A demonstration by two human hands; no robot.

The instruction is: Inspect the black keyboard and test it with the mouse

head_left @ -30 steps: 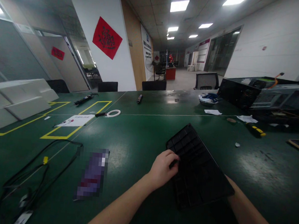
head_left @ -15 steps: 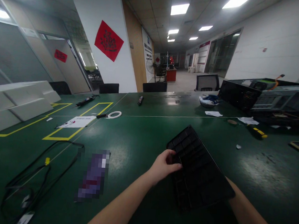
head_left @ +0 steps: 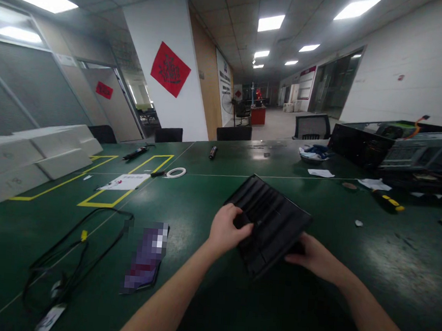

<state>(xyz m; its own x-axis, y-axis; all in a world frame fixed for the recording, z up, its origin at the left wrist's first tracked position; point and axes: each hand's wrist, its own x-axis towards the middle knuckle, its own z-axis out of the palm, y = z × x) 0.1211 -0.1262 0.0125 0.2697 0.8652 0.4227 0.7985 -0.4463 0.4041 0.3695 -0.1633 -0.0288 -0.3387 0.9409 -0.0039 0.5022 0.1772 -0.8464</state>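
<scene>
A black ribbed plastic tray [head_left: 270,218] is held tilted just above the green table [head_left: 211,195], in front of me. My left hand [head_left: 226,232] grips its left edge, thumb on top and fingers curled under. My right hand [head_left: 313,257] holds the near right corner, fingers wrapped round the edge from below.
A black cable with a yellow tag [head_left: 72,256] and a blurred phone-like object [head_left: 147,256] lie at the left. White boxes [head_left: 30,158] stand far left. A roll of white tape [head_left: 176,172], a paper sheet [head_left: 124,181], a yellow-black tool [head_left: 388,200] and open computer cases [head_left: 398,149] lie farther back.
The tray has turned and lifted, its far end swinging left. My right hand, hidden under it before, has come into view on its near right corner. The view has shifted right.
</scene>
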